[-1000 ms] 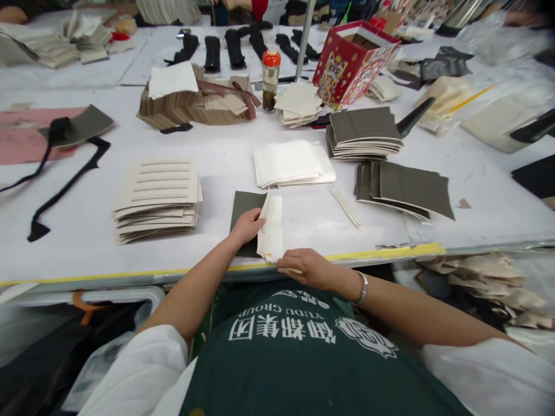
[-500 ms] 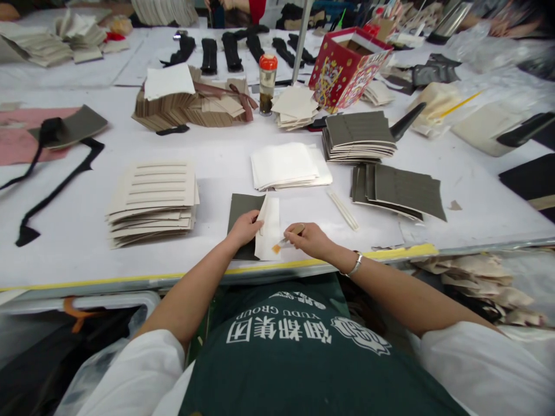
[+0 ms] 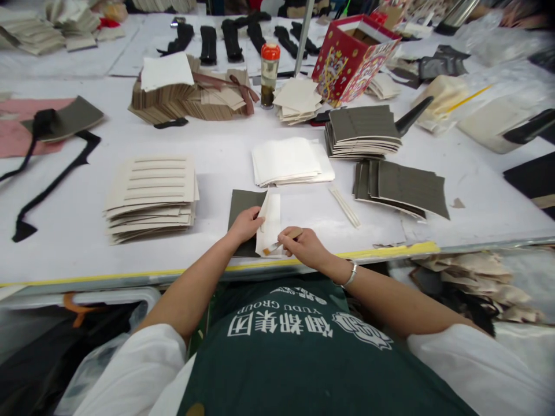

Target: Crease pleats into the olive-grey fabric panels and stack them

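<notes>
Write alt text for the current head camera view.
The right hand holds a small brush over a white piece; the left hand grips a pale flap beside a dark grey panel. A pale stack lies left, grey stacks right.

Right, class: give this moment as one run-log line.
left hand: holds pale flap | right hand: holds brush | bristles: at white sheet's near end

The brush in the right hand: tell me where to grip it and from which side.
Probably best by its handle, from the person's right, as the right hand holds it. The brush slants, bristles to the left over the white strip, handle end to the right.
</notes>
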The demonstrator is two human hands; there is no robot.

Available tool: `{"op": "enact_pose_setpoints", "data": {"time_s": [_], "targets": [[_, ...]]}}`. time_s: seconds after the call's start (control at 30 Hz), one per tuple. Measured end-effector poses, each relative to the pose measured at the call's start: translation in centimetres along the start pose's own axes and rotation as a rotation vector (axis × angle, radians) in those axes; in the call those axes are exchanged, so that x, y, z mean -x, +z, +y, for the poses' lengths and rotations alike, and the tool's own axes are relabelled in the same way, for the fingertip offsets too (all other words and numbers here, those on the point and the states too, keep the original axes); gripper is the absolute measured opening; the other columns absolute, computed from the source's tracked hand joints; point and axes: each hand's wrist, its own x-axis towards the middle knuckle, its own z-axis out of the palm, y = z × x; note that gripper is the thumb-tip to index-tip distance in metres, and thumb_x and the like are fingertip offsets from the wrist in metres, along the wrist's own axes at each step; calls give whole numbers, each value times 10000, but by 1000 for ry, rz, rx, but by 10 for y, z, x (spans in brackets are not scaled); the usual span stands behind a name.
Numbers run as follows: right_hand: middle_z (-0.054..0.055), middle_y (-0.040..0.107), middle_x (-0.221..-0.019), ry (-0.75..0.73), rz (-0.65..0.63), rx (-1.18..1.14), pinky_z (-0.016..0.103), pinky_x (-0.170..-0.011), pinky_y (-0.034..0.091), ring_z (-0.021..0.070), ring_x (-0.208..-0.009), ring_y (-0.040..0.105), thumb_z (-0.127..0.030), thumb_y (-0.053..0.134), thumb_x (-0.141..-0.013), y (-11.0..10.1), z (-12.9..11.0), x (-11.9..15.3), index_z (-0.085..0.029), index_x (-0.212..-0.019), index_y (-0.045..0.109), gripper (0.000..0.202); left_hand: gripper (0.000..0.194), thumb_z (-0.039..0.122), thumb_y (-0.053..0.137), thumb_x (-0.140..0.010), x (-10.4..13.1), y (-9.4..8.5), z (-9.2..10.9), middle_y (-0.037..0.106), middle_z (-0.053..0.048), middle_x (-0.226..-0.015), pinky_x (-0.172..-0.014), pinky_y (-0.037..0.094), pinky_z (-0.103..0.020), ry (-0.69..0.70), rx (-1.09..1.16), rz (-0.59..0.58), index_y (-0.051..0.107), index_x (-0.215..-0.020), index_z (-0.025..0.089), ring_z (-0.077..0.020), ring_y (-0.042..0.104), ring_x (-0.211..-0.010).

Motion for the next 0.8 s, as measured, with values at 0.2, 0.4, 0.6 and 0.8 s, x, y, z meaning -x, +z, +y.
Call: {"op": "enact_pose_setpoints", "data": {"time_s": [0.2,0.4,0.6,0.8], "targets": [[25,638,-692,-26,40,152,225,-492,432,104,-507,547,-323,456,-816,-10,6,10,-175,-546,568,327,215,244,477,-703,1,-1,2,601,-1,-717,-604,418,-258,3,-29,11,608,-844,146,-165,536,-667],[12,637,-652,-98,10,125,225,-559,434,112,-560,566,-306,440,-836,3,-7,12,-181,-624,606,296,233,245,477,-695,0,0,2,604,-4,-719,-600,422,-260,-16,24,-12,597,-863,139,-163,538,-654],[18,634,-665,-165,11,270,231,-586,414,114,-596,559,-233,444,-827,-15,-3,19,-170,-578,577,289,222,235,469,-693,1,0,3,609,-8,-738,-609,425,-259,-13,10,-14,591,-850,137,-167,552,-681],[59,626,-823,-423,-223,236,247,-677,447,139,-745,572,-261,493,-838,-27,-13,18,-177,-916,647,192,233,230,469,-694,-2,1,-1,615,-7,-734,-629,447,-270,-22,29,-21,594,-865,133,-163,555,-659]]}}
